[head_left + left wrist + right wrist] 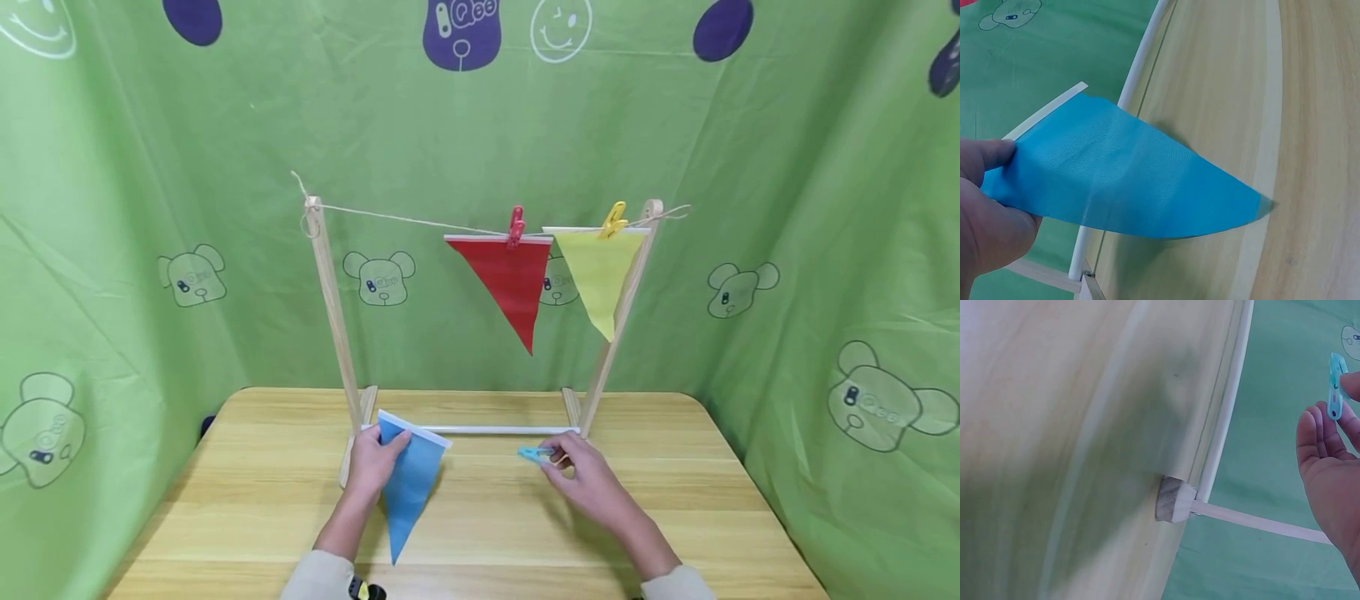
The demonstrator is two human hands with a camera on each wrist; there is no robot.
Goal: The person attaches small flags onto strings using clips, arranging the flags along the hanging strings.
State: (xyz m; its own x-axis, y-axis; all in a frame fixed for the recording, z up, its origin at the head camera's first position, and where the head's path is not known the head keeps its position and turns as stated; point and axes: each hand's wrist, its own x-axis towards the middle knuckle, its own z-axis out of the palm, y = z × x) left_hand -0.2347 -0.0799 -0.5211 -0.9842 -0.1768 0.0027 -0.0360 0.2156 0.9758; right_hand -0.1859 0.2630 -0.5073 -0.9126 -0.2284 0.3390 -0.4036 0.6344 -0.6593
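My left hand point(372, 462) pinches a blue triangular pennant point(411, 479) near the left end of its white top edge, and the tip hangs downward. In the left wrist view the pennant point(1129, 169) spreads out from the thumb and fingers, its surface slightly curved. To the right, my right hand point(588, 479) pinches a light blue clothespin point(534, 454) between thumb and fingers, apart from the pennant. The right wrist view shows that clothespin point(1335, 387) upright at the fingertips. Both hands are over the table, below the string point(405, 218).
A wooden stand has a left post point(335, 317), a right post point(626, 308) and a white crossbar point(480, 430). From its string hang a red pennant point(513, 279) under a red clothespin point(516, 225) and a yellow pennant point(600, 271) under a yellow clothespin point(613, 220). Green curtains surround the table point(480, 533).
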